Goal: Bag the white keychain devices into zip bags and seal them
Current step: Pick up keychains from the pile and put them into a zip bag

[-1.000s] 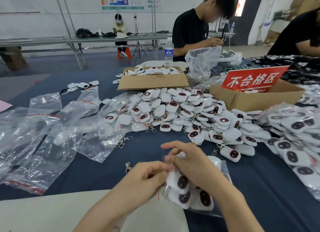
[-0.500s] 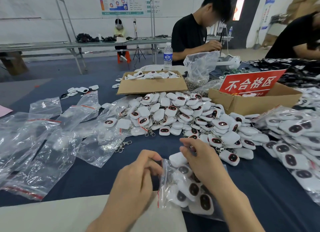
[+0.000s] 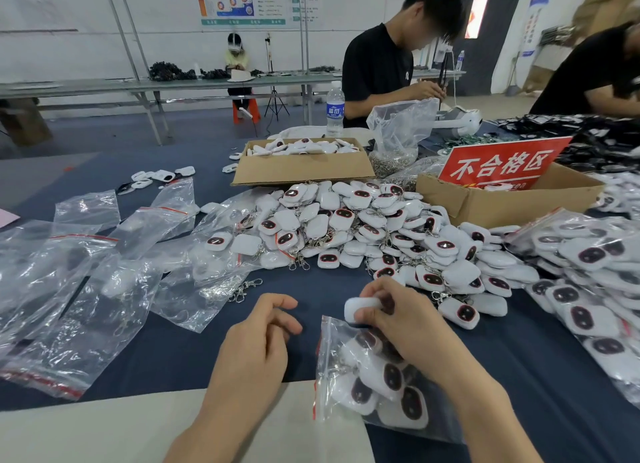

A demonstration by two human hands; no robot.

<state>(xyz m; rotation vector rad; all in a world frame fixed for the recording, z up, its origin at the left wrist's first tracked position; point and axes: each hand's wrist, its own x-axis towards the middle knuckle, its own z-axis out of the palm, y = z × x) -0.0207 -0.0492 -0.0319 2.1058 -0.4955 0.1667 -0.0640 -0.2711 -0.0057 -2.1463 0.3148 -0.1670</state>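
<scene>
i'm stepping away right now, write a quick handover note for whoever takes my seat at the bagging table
Hands: the left hand is loosely curled and holds nothing, beside the zip bag but apart from it. The right hand pinches one white keychain device at the bag's far edge.
Things: the loose pile lies beyond, empty bags to the left, filled bags to the right.
Done: several devices are in the bag.
Left: put this one in, seal the bag, then work through the pile.

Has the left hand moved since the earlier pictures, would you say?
Yes: the left hand has let go of the zip bag and drawn left, toward the empty bags.
</scene>
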